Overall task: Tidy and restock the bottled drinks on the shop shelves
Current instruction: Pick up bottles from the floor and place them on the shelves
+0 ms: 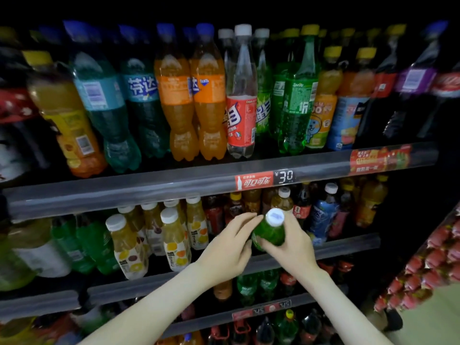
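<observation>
Both bare forearms rise from the bottom edge, the left from 7 o'clock and the right from 5 o'clock, and meet in front of the second shelf. There the right hand (292,246) grips a green bottle (270,232), at about 5 o'clock from the picture's middle. Its fingers are curled round the far side and the thumb is laid across the near side of the body. The bottle is tipped toward the camera, so its white cap (274,216) faces the viewer. The left hand (227,245) lies at 9 o'clock of the bottle, palm turned toward it. Its fingers are nearly straight and close together, reaching to the bottle's shoulder. Blur hides whether the tips touch the bottle. White-capped juice bottles (174,241) stand at 9 o'clock of the left hand. A price tag (285,176) marked 30 sits on the shelf rail (124,192) at 12 o'clock of the bottle.
</observation>
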`<state>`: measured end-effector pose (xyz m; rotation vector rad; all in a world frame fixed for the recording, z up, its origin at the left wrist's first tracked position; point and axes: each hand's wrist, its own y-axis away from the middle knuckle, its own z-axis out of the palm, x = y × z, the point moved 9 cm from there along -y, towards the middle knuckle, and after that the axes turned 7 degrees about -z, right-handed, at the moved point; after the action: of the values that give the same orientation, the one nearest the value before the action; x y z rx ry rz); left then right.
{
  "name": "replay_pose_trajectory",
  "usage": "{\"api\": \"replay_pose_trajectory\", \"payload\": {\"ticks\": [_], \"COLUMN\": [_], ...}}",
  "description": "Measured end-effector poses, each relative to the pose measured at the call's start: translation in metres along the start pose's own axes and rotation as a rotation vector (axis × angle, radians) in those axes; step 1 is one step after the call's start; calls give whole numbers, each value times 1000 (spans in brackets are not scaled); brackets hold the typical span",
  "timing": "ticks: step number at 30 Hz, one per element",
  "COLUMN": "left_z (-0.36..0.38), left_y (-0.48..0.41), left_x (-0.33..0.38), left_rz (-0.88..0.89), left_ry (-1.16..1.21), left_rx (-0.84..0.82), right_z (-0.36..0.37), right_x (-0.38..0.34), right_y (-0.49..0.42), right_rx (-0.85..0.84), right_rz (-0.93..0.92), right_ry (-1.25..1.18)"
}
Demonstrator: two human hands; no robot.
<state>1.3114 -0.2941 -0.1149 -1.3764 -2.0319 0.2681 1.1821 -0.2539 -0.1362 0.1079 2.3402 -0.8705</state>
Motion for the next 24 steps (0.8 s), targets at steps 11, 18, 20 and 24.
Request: {"api": "replay_pose_trajectory", "payload": {"ticks": [11,18,20,24], "left_z": [-127,-150,-145,-138], "left_y": [-52,-107,-123,-148], "left_x": [51,23,20,18], "left_rz": [222,-111,-160,-226], "left_ry": [-111,-440,-547,-676], "left_rx": [444,538,503,465], "right_z": [-149,-170,-169,-152], "right_x": [-154,-147,-142,-124], "right_y": [-53,-118,-140,-182], "right_rx": [581,607,587,460], "right_rz": [-406,-224,-188,-91], "right_ry": [-172,-58,-27,-22]}}
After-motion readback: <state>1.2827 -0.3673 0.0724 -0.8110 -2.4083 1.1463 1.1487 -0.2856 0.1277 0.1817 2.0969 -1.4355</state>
